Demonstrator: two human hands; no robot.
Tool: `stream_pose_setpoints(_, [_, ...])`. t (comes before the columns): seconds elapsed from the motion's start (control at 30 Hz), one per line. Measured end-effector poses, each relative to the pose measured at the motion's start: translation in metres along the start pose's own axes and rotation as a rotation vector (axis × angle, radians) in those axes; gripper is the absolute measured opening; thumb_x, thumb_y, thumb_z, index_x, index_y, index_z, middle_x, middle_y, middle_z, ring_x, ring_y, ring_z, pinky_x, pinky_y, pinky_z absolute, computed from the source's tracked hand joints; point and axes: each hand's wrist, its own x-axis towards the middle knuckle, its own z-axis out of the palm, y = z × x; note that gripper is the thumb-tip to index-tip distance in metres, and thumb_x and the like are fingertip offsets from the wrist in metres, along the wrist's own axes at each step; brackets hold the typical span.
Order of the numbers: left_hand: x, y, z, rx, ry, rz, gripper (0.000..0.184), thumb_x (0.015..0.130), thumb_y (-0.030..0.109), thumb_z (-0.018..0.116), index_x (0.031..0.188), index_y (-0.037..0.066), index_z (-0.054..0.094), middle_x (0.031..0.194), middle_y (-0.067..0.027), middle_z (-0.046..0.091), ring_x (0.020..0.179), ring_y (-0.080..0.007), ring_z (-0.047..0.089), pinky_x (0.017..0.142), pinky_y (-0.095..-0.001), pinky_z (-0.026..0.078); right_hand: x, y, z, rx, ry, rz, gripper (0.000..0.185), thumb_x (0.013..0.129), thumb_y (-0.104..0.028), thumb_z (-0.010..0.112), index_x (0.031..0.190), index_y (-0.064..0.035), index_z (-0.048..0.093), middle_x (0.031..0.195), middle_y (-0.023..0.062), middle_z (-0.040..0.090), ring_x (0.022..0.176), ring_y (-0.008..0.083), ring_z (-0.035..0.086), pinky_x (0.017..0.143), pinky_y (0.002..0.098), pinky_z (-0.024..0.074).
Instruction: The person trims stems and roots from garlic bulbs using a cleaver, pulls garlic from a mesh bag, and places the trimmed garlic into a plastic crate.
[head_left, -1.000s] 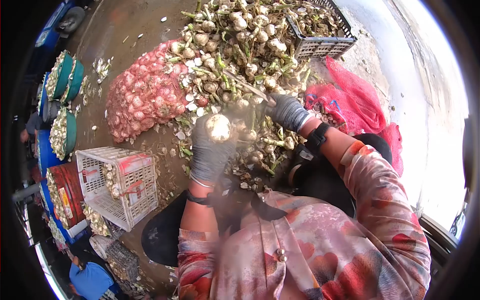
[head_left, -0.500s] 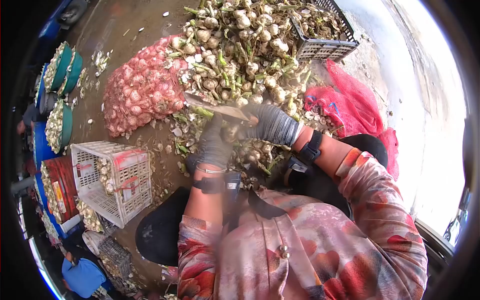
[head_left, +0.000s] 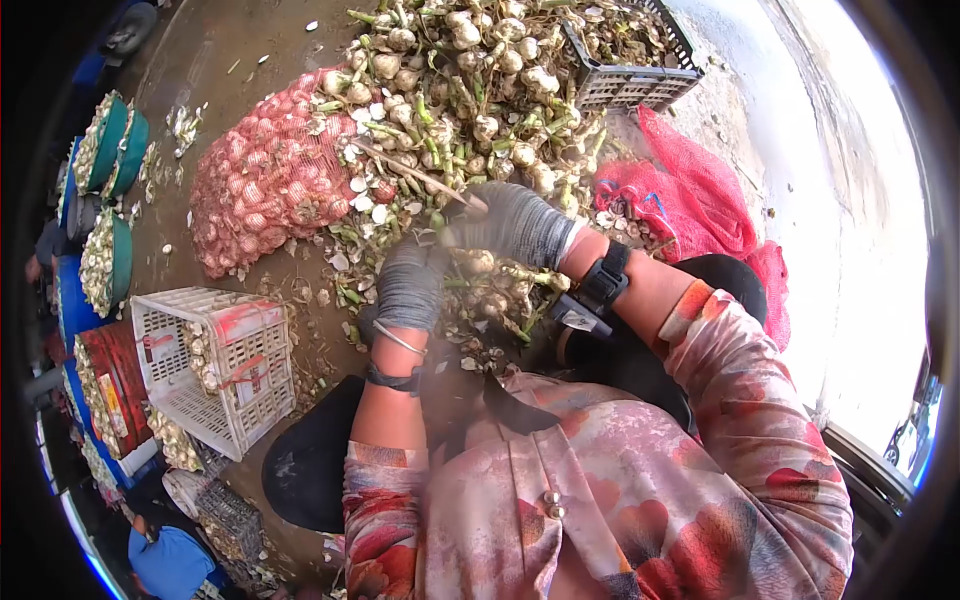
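My right hand [head_left: 515,225], in a grey glove, is closed on a knife [head_left: 415,176] whose blade points up and to the left. Just left of it, my left hand [head_left: 410,283], gloved too, is closed with its fingertips close to the right hand; what it holds, if anything, is hidden. Behind both hands lies a heap of garlic bulbs with stems [head_left: 490,90]. Loose peels and cut stem pieces lie around the hands. A red mesh sack full of garlic [head_left: 270,180] lies to the left of the heap.
A black crate [head_left: 640,85] stands at the heap's upper right, above an empty-looking red mesh bag [head_left: 700,205]. On the left are a white crate [head_left: 215,365] on its side, a red container [head_left: 112,385] and green basins [head_left: 122,262] of garlic. A person in blue [head_left: 170,562] is at lower left.
The bulb seen in my left hand a second ago no longer shows. My right hand has moved left beside it, and the knife blade, broadside half a second ago, now appears narrow.
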Motion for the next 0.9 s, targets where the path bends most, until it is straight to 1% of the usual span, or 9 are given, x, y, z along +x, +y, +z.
stream_pose_setpoints(0.1, [0.001, 0.008, 0.008, 0.16, -0.024, 0.013, 0.024, 0.085, 0.015, 0.063, 0.1, -0.004, 0.061, 0.082, -0.015, 0.065, 0.073, -0.0247, 0.059, 0.071, -0.0373, 0.047, 0.004, -0.009, -0.003, -0.059, 0.024, 0.003, 0.047, 0.08, -0.045, 0.067, 0.092, 0.0004, 0.061, 0.074, 0.0177, 0.064, 0.068, 0.0289, 0.064, 0.063, 0.0403, 0.05])
stream_pose_setpoints(0.27, [-0.01, 0.006, 0.001, -0.853, -0.127, 0.037, 0.082, 0.08, 0.028, 0.074, 0.142, 0.004, 0.025, 0.136, -0.0107, 0.044, 0.121, -0.0211, 0.044, 0.099, -0.0343, 0.041, 0.01, 0.028, 0.001, -0.079, -0.05, 0.092, 0.025, 0.085, -0.016, 0.06, 0.109, -0.0099, 0.061, 0.083, 0.0123, 0.064, 0.066, 0.023, 0.063, 0.059, 0.0334, 0.0506])
stream_pose_setpoints(0.33, [-0.012, 0.014, 0.011, -0.969, -0.208, 0.177, 0.07, 0.077, -0.006, 0.063, 0.137, 0.007, 0.029, 0.134, -0.0131, 0.042, 0.115, -0.022, 0.05, 0.09, -0.0337, 0.052, 0.004, 0.03, 0.012, 1.09, -0.003, 0.569, 0.026, 0.094, -0.039, 0.049, 0.1, -0.0139, 0.055, 0.065, -0.0017, 0.058, 0.043, 0.0122, 0.048, 0.034, 0.0291, 0.0364])
stream_pose_setpoints(0.4, [-0.013, 0.027, 0.014, -1.018, -0.118, 0.173, 0.067, 0.078, -0.007, 0.062, 0.136, 0.007, 0.033, 0.127, -0.0107, 0.049, 0.111, -0.0195, 0.053, 0.088, -0.0323, 0.052, 0.007, 0.056, 0.03, 1.051, -0.1, 0.495, 0.027, 0.096, -0.039, 0.044, 0.105, -0.015, 0.052, 0.067, -0.0031, 0.058, 0.042, 0.0102, 0.046, 0.034, 0.0263, 0.0374])
stream_pose_setpoints(0.53, [-0.006, 0.038, 0.001, -0.875, 0.028, 0.125, 0.046, 0.079, -0.003, 0.063, 0.123, 0.004, 0.051, 0.105, -0.0056, 0.062, 0.085, -0.0144, 0.061, 0.072, -0.0267, 0.053, -0.005, 0.056, 0.027, 0.198, -0.207, 0.032, 0.031, 0.093, -0.043, 0.05, 0.097, -0.0131, 0.056, 0.07, 0.0043, 0.063, 0.055, 0.0171, 0.06, 0.041, 0.0336, 0.0456])
stream_pose_setpoints(0.6, [0.007, 0.023, -0.014, 0.557, 0.273, 0.804, 0.035, 0.08, -0.002, 0.063, 0.114, 0.004, 0.056, 0.102, -0.0052, 0.062, 0.082, -0.014, 0.06, 0.071, -0.0284, 0.053, -0.016, 0.044, 0.018, -0.205, 0.193, -0.119, 0.036, 0.091, -0.045, 0.055, 0.095, -0.0096, 0.058, 0.073, 0.0145, 0.065, 0.068, 0.0305, 0.066, 0.056, 0.0421, 0.0511])
stream_pose_setpoints(0.73, [0.003, -0.039, 0.001, 0.22, 0.114, 0.539, 0.03, 0.095, 0.02, 0.055, 0.122, 0.008, 0.054, 0.116, -0.0084, 0.06, 0.106, -0.0216, 0.057, 0.092, -0.0347, 0.046, -0.05, -0.025, -0.025, -0.58, 0.004, -0.295, 0.03, 0.081, -0.036, 0.066, 0.097, -0.0105, 0.061, 0.076, 0.0185, 0.065, 0.077, 0.0366, 0.066, 0.065, 0.046, 0.0506])
stream_pose_setpoints(0.8, [-0.012, -0.052, 0.004, -0.493, -0.105, 0.224, 0.032, 0.097, 0.027, 0.052, 0.124, 0.009, 0.054, 0.118, -0.0083, 0.059, 0.107, -0.0201, 0.056, 0.093, -0.035, 0.045, -0.058, -0.031, -0.025, -0.568, 0.035, -0.311, 0.024, 0.076, -0.026, 0.069, 0.094, -0.0112, 0.061, 0.077, 0.0171, 0.063, 0.076, 0.0379, 0.063, 0.065, 0.0461, 0.0495])
stream_pose_setpoints(0.9, [-0.01, -0.056, 0.006, -0.026, 0.059, 0.409, 0.036, 0.094, 0.023, 0.058, 0.124, 0.004, 0.052, 0.113, -0.0068, 0.062, 0.097, -0.0168, 0.06, 0.084, -0.0309, 0.05, -0.059, -0.031, -0.022, -0.644, -0.033, -0.277, 0.021, 0.074, -0.016, 0.065, 0.094, -0.01, 0.06, 0.072, 0.015, 0.064, 0.07, 0.0374, 0.065, 0.059, 0.0461, 0.0498])
